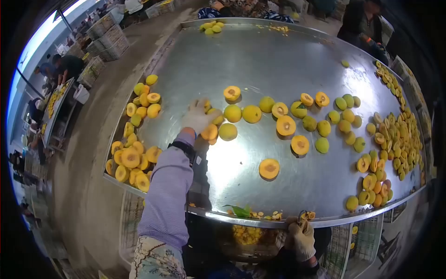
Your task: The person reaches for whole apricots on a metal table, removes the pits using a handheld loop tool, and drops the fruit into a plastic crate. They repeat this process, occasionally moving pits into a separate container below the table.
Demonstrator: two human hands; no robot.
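My left hand (199,117), in a pale glove, reaches over the left part of the metal table, its fingers stretched out. It is beside some yellow peach halves (210,132), and its fingertips are near another piece on their right; whether they touch is hard to tell. More peach halves (130,158) lie heaped along the left edge. At the front rim, my right hand (302,238), also gloved, is closed around a small dark looped metal tool (304,215). An orange scrap of fruit shows beside the tool. Cut peach halves (285,125) lie scattered across the middle.
The steel table (223,51) has a raised rim. A big pile of peach halves (402,139) covers its right side. Pits and a green leaf (240,211) lie by the front rim. A crate of yellow pieces (247,235) stands below. A person (364,30) is at the far right.
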